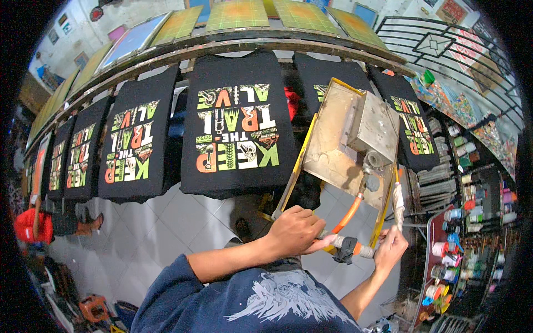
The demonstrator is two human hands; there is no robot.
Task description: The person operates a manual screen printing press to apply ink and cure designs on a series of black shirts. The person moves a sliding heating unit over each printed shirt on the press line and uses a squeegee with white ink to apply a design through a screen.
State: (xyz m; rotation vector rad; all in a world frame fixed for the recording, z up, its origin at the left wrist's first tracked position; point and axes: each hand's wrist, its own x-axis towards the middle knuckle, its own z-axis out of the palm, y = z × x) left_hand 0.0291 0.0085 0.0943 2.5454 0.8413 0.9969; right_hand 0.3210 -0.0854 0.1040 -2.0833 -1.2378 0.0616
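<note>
The left hand (298, 226) is closed in a fist on the left part of the handle bar (363, 251), and the right hand (391, 246) has its fingers curled about the near right corner of the yellow frame (296, 165), though its exact hold is partly hidden. Between them and the row of black shirts, the metal box unit (377, 125) sits tilted at the far end of that frame, over the second shirt from the right (327, 64), covering most of its print. The unit looks front-heavy, so an uneven pull by either hand could swing it sideways into the central shirt (239, 66) on its left or the far-right shirt (427, 161). If the unit gives off heat, as its fittings suggest, lingering too low over one spot might scorch the cloth or spoil the print; whether it touches the fabric cannot be told. The orange hose (350, 213) bends between the bar and the unit, so a sharp twist could strain its joints. The dark wrap (347, 250) on the bar may hide a loose join. On the right, the crowded containers (441, 248) could be knocked if the frame swings wide.
</note>
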